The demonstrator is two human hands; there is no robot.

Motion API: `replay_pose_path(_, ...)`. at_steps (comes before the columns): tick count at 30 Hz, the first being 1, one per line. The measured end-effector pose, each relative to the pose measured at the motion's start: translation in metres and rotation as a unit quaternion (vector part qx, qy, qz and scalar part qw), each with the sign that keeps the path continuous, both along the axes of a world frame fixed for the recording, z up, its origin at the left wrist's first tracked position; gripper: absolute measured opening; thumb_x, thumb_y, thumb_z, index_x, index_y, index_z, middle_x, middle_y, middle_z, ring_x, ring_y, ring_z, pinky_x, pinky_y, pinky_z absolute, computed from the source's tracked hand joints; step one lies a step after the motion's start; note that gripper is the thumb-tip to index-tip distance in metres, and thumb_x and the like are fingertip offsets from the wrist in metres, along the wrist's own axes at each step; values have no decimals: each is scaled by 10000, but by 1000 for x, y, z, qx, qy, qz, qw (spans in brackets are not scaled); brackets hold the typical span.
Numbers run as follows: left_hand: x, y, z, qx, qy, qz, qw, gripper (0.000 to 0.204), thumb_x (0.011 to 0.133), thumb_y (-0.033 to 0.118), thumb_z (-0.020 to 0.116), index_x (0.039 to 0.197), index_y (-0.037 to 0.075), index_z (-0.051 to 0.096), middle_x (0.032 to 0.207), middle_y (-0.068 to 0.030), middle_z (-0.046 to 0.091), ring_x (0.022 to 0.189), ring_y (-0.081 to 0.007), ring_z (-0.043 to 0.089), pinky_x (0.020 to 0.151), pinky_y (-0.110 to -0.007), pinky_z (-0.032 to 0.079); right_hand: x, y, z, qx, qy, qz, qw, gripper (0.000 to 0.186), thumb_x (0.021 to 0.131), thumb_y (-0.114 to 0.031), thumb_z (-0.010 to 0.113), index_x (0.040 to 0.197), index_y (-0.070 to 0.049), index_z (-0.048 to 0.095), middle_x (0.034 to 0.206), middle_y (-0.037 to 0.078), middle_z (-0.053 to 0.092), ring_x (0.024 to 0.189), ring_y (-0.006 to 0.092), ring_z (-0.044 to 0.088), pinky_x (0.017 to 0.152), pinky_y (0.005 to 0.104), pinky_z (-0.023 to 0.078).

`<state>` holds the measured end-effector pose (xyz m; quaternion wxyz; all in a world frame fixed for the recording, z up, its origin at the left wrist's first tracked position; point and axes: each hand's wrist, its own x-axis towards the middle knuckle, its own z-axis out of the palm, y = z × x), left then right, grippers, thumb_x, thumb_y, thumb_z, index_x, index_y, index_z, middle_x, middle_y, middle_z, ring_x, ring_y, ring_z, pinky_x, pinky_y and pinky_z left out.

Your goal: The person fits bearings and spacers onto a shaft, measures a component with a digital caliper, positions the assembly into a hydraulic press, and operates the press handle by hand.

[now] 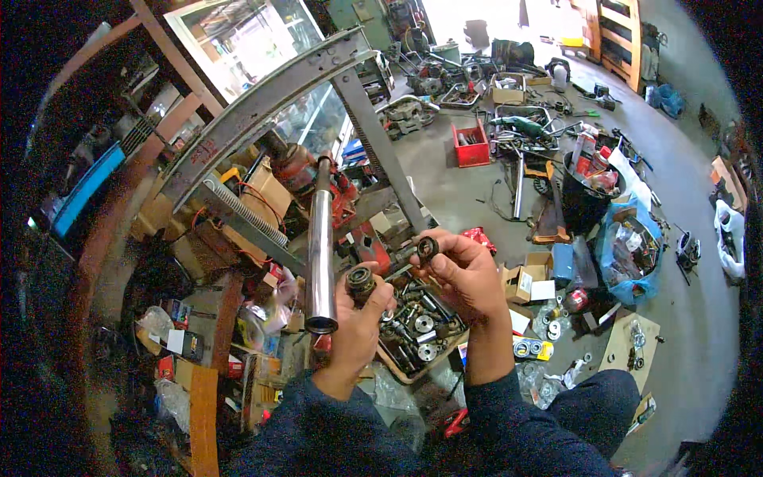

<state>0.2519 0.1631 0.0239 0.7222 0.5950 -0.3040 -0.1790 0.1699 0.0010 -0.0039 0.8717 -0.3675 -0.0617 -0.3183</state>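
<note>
My left hand (359, 318) is closed around a dark, greasy cylindrical metal part (360, 278) with a round opening in its upper end. To its right, my right hand (470, 280) pinches a small dark ring (427, 249) between thumb and fingers, apart from the cylindrical part. A shiny chrome tube (321, 254) with a hollow lower end slants down close beside my left hand; whether they touch, I cannot tell. Beneath both hands lies a tray (407, 377) full of greasy metal parts, discs and sockets.
A grey steel frame (274, 99) with springs rises ahead on the left. Beyond it sit a red bin (470, 145) and trays of tools. On the right stand a black bucket (588, 187) and a blue bag (632, 250). Small boxes (520, 282) and rings litter the floor.
</note>
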Motion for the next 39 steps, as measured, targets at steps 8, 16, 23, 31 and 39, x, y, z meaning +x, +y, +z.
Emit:
replay_pose_path(8, -3, -2, 4, -6, 37, 31, 999, 358, 865, -26, 656, 1190, 39, 520, 886, -48, 633, 643, -130, 561, 552, -270, 467, -6, 8, 10, -110, 17, -48, 993, 236, 784, -11, 768, 972, 7, 625, 1136, 90, 628, 1010, 146, 601, 878, 284, 499)
replay_pose_path(16, -6, -2, 9, -28, 53, 43, 997, 401, 863, -19, 672, 1221, 54, 508, 986, -61, 668, 733, -129, 617, 639, -255, 519, -7, 16, 19, -132, 43, -25, 990, 252, 768, 20, 778, 955, -11, 612, 1092, 83, 648, 943, 117, 623, 809, 265, 530)
replay_pose_path(23, -12, 0, 13, -4, -9, 52, 999, 403, 844, -49, 678, 1205, 51, 528, 995, -48, 659, 892, -138, 629, 799, -274, 541, -9, 19, 20, -127, 58, 12, 990, 269, 765, 20, 770, 946, -9, 574, 1100, 124, 625, 964, 146, 599, 821, 273, 506)
replay_pose_path(31, -15, 0, 15, -4, -28, 56, 998, 384, 839, -26, 701, 1180, 38, 539, 979, -45, 652, 891, -129, 626, 807, -266, 528, -5, 19, 15, -153, 24, 13, 988, 230, 800, 21, 747, 972, -5, 595, 1140, 124, 644, 983, 149, 622, 833, 283, 536)
replay_pose_path(39, -15, 2, 14, -25, -3, 49, 998, 355, 849, 24, 723, 1159, 37, 548, 969, -41, 649, 890, -113, 621, 796, -249, 511, -10, 18, 19, -149, 47, 6, 988, 304, 761, 20, 778, 1001, -4, 594, 1124, 120, 646, 970, 148, 627, 814, 277, 535)
